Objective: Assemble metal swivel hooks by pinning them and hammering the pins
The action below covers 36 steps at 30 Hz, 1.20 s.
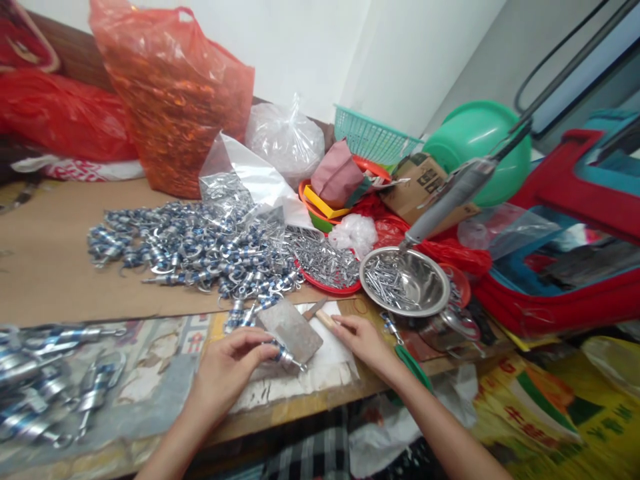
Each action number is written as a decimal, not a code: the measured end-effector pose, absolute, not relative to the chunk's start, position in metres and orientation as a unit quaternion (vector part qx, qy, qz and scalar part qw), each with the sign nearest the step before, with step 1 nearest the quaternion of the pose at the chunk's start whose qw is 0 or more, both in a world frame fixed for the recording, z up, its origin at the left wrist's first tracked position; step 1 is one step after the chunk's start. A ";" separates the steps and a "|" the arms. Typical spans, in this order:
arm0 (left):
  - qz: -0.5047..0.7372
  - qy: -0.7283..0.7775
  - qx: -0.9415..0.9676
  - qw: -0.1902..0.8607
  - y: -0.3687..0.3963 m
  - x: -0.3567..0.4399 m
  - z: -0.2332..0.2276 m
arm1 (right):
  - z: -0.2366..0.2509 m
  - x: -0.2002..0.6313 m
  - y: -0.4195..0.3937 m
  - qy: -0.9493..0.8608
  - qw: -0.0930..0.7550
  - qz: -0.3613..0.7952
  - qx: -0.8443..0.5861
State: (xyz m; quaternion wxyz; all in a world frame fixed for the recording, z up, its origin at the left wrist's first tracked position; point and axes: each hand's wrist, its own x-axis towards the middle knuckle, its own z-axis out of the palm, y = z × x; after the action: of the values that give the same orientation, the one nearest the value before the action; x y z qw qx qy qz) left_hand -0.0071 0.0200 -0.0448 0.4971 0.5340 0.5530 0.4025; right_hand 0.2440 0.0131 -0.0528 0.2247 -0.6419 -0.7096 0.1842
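With my left hand (240, 355) I am pinching a blue-banded metal fitting (285, 353) between thumb and fingers, keeping it at the near side of a flat metal block (294, 329). Its long axis is running from my fingertips rightward and slightly toward me, the ringed end pointing out free; whether its body is touching the block, I cannot tell. My right hand (361, 339) is grasping the wooden handle (327, 319) of what is looking like a small hammer. That handle is slanting from my fingers leftward and away from me, and its dark head (315, 308) is showing just beside the block's far right side. So the fitting is lying to the left of my right hand and a little nearer to me. Beyond the block, a heap of similar fittings (200, 243) is spreading over cardboard (45, 247), and a steel bowl (433, 288) is holding thin metal pins (387, 281).
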 end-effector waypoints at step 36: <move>0.459 0.518 0.605 0.394 0.012 0.002 -0.044 | 0.000 0.159 0.004 -0.829 0.324 0.169 -0.423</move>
State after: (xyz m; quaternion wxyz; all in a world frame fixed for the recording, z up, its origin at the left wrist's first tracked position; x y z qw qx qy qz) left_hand 0.0021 0.0117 -0.0436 0.3936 0.6052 0.5177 0.4590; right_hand 0.1587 0.0045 -0.0001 0.3245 -0.4229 -0.8291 0.1688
